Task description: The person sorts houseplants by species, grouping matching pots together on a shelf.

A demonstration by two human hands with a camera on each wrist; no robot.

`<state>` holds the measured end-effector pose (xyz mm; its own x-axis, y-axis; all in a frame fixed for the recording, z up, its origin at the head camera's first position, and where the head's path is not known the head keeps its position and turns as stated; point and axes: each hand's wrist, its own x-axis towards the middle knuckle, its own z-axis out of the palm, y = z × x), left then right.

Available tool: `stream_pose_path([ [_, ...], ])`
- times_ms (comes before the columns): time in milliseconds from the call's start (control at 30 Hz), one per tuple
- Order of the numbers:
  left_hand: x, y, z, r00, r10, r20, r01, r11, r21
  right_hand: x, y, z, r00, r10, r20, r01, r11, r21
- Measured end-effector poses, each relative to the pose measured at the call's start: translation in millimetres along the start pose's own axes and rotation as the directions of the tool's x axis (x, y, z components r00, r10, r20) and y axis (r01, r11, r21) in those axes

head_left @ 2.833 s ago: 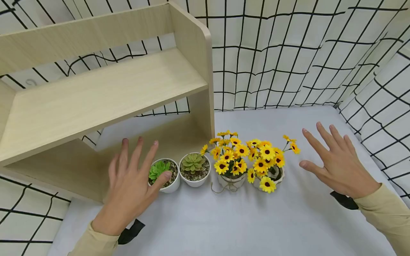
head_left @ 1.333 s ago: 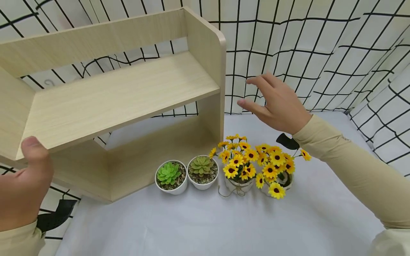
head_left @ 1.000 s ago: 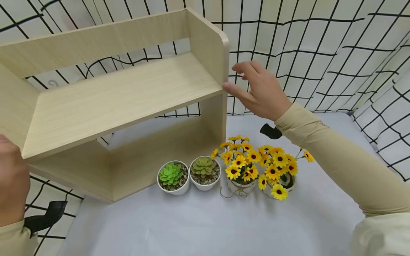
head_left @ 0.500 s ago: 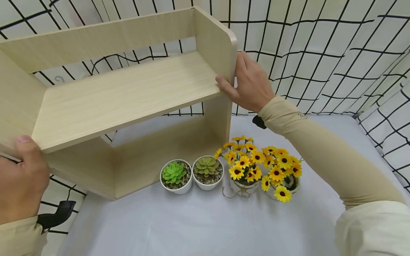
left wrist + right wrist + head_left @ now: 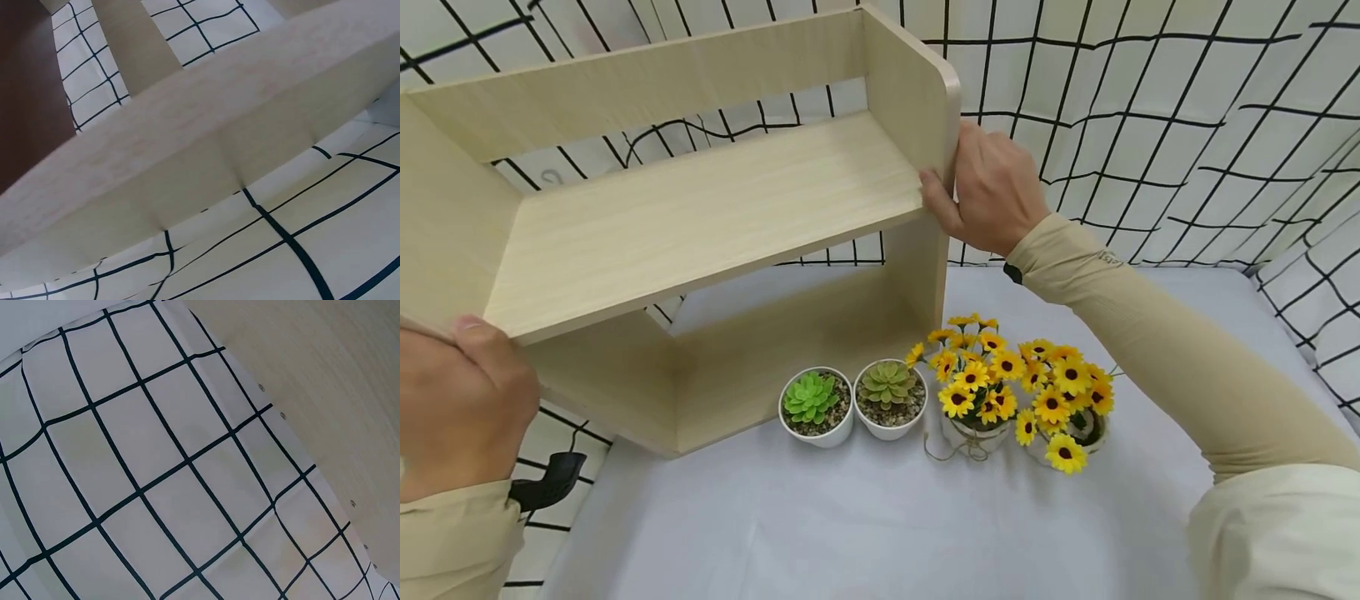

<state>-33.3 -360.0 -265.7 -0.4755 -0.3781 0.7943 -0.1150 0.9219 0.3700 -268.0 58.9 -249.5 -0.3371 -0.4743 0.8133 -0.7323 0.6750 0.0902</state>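
Note:
A pale wooden two-tier shelf (image 5: 700,208) stands at the back left of the white table. My right hand (image 5: 988,187) grips its right side panel, thumb on the front edge and fingers behind. At the shelf's left front corner my left hand (image 5: 463,400) holds the left end, thumb on the shelf board's edge. The left wrist view shows only the shelf's underside (image 5: 206,144) against the grid cloth. In the right wrist view the outer face of the side panel (image 5: 337,375) fills the upper right.
Two white pots with succulents (image 5: 816,404) (image 5: 889,392) stand in front of the shelf. Right of them are two small pots of yellow flowers (image 5: 973,387) (image 5: 1067,408). A white cloth with a black grid (image 5: 1150,125) hangs behind and at both sides. The table (image 5: 850,533) is white.
Both hands left the table and rose to the shelf. The right hand reached its right panel and closed on it; the left hand took the left end. The shelf has shifted slightly.

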Motion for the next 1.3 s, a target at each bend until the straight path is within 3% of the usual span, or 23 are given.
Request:
stream_pose_path([
  [100,1.1,2.7,5.9,1.000,-0.016,-0.020,0.014,0.997,-0.079,0,3,-2,1.000,-0.014,-0.013,0.014,1.000,-0.024],
  [300,6.6,11.4,9.6,1.000,0.005,0.002,-0.005,0.995,-0.103,-5,10,-8,1.000,-0.017,-0.019,0.016,0.999,-0.039],
  [467,12.4,26.9,23.4,0.997,-0.002,-0.076,-0.012,0.983,-0.183,-11,16,-16,0.999,-0.018,-0.029,0.016,0.997,-0.076],
  [600,16.7,29.1,36.2,0.992,0.037,-0.120,-0.058,0.983,-0.172,-17,23,-21,0.999,-0.029,-0.039,0.025,0.995,-0.093],
  [867,28.9,36.0,69.1,0.982,0.119,-0.148,-0.128,0.990,-0.057,-33,40,-38,0.998,-0.019,-0.056,0.012,0.991,-0.133],
  [1300,37.5,65.8,122.9,0.955,0.257,-0.147,-0.276,0.953,-0.124,-69,72,-69,0.986,0.073,-0.151,-0.094,0.987,-0.133],
])
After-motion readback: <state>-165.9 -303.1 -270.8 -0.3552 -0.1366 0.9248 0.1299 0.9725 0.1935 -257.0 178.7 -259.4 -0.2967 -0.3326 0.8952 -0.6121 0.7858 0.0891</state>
